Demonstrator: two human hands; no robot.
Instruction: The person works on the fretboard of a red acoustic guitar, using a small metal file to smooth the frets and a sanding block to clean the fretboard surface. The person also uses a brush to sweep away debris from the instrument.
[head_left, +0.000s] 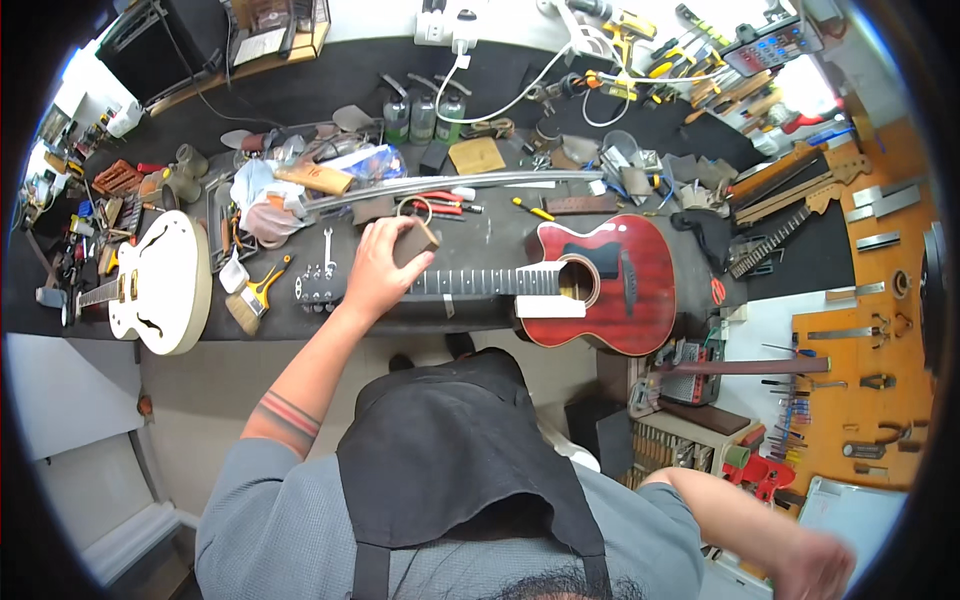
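A red acoustic guitar (645, 285) lies across the bench, its body to the right and its headstock (318, 290) to the left. White protective pieces (550, 307) lie on both sides of the fretboard's end, beside the sound hole. My left hand (383, 265) is closed on a brown block (416, 241) at the neck, near the headstock end. Its fingers cover part of the fretboard (470, 282). My right hand (815, 568) is far off to the lower right, away from the guitar, smeared by motion; nothing can be made out in it.
A cream hollow guitar body (175, 285) stands at the left, with a paintbrush (255, 300) beside it. Behind the neck lie a long metal bar (470, 182), pliers (440, 205) and spray bottles (422, 118). Hand tools hang on the wooden board (850, 400) at right.
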